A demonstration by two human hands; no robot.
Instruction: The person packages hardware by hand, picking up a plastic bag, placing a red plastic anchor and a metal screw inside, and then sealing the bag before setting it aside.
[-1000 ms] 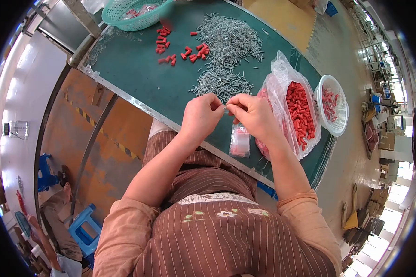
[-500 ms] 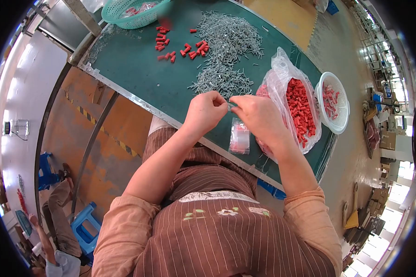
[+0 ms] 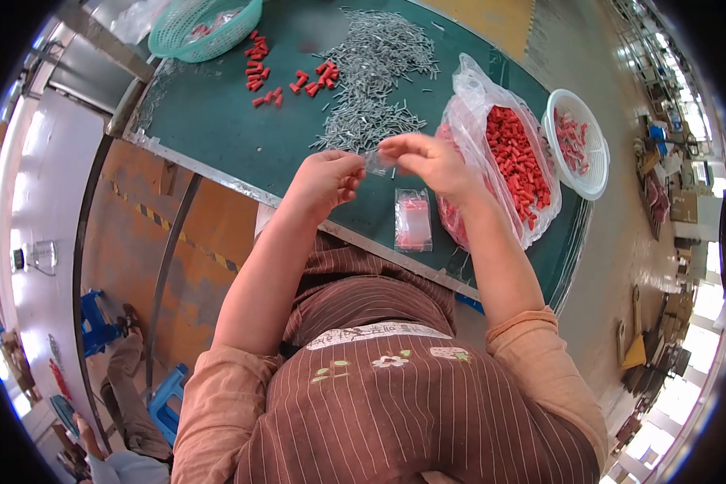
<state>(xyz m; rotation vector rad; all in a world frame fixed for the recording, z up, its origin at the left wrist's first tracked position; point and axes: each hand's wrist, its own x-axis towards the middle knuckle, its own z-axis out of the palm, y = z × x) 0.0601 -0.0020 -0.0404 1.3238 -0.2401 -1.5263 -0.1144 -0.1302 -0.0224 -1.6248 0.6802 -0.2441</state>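
Note:
My left hand (image 3: 328,179) is closed in a pinch on the left edge of a small clear plastic bag (image 3: 376,164), its other fingers curled. At the bag's right side is my right hand (image 3: 434,164), thumb and fingers apart; whether a fingertip touches the bag is hard to see. Just beyond both hands lies a big pile of thin grey metal screw-like pieces (image 3: 371,121). A stack of small clear bags with red markings (image 3: 413,219) rests on the table nearer my body. Right of it stands a large open plastic bag (image 3: 469,101) full of short red plastic pieces (image 3: 518,157).
Loose red pieces (image 3: 256,71) lie left of the metal pile on the green table (image 3: 210,121). A green basket (image 3: 206,40) sits at the far left corner, a white basket (image 3: 595,173) at the right edge. Another person's leg (image 3: 125,387) and a blue stool (image 3: 168,403) are at lower left.
My hands were close together at the small bag; now they are farther apart and the bag shows between them. The right thumb and fingers have spread. The whole view has shifted slightly.

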